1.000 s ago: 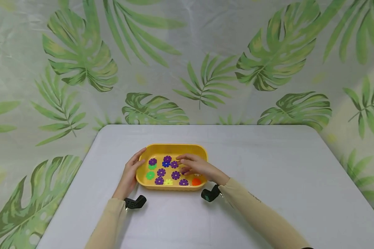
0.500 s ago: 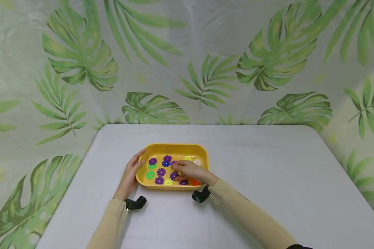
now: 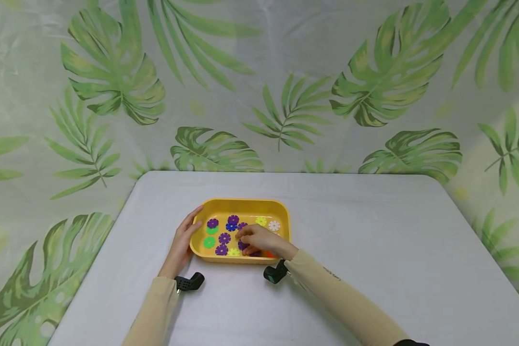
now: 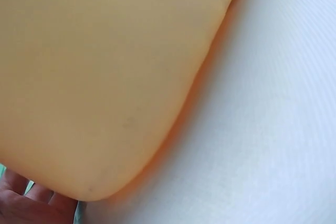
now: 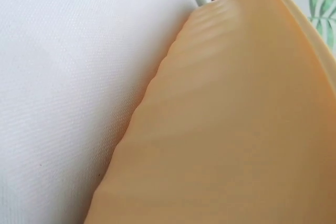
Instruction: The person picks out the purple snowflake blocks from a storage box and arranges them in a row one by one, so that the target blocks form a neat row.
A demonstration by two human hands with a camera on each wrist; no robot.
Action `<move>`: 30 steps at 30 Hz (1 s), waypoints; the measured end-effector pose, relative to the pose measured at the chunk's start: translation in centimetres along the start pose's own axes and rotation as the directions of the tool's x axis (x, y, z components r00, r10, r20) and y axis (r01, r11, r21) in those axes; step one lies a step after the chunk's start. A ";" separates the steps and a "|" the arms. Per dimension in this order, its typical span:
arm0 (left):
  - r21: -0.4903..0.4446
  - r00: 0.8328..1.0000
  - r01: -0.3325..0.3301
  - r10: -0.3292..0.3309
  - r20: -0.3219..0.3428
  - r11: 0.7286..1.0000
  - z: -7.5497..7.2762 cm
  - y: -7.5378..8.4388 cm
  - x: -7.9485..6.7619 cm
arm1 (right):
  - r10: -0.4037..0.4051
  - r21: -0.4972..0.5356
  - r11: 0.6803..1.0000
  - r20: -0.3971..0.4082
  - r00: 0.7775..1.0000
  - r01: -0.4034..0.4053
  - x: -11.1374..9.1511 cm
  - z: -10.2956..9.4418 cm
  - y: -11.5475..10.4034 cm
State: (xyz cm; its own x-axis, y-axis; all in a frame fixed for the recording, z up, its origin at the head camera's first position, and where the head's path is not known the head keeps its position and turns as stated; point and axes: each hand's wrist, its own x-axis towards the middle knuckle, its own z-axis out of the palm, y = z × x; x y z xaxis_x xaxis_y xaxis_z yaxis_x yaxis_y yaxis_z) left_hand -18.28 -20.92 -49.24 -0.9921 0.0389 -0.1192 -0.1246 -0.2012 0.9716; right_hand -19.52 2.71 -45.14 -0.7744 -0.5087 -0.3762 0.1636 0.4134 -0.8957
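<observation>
Left hand point(image 3: 182, 242) grips the yellow tray point(image 3: 251, 207), lower centre. Right hand point(image 3: 261, 238) reaches among purple discs point(image 3: 224, 238); its hold I cannot tell. Picking seems underway, calling for careful pinch.

Tray point(image 3: 246, 206) rests on the bench point(image 3: 372, 216), left of its middle; backdrop point(image 3: 298, 72) stands behind, at twelve o'clock. Left hand point(image 3: 180, 243) holds the tray's nine o'clock end. Right hand point(image 3: 264, 239) reaches in over the four o'clock rim, partly covering discs point(image 3: 243, 245) toward five. Remaining contents, read from the tray's centre: an overlapping pair point(image 3: 233, 219) at eleven; single discs at two and near three; a second overlapping pair point(image 3: 212, 223) between nine and ten; singles at eight, seven and six, the last two close together.
</observation>
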 end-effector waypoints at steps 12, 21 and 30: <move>0.017 1.000 -0.017 0.017 -0.005 1.000 0.1 -0.1 0.0 | -0.061 -0.042 0.998 -0.127 0.990 0.056 -0.1 -0.5 0.6; 0.030 1.000 -0.018 0.018 -0.003 0.999 0.1 -0.2 0.1 | -0.106 0.060 0.992 -0.123 0.987 0.114 -2.5 -4.3 -0.3; 0.042 0.999 -0.039 0.039 0.009 0.998 0.0 -0.2 -0.1 | -0.090 0.097 0.988 -0.298 0.950 0.124 -4.9 -10.6 2.6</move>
State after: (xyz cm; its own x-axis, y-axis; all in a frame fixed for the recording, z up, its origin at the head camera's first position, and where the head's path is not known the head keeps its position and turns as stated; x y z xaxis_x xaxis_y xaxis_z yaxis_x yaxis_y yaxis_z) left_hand -18.13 -20.85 -49.39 -0.9960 0.0396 -0.0795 -0.0849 -0.1609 0.9833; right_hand -21.78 14.31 -43.10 -0.9327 -0.2955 -0.2068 0.1253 0.2719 -0.9541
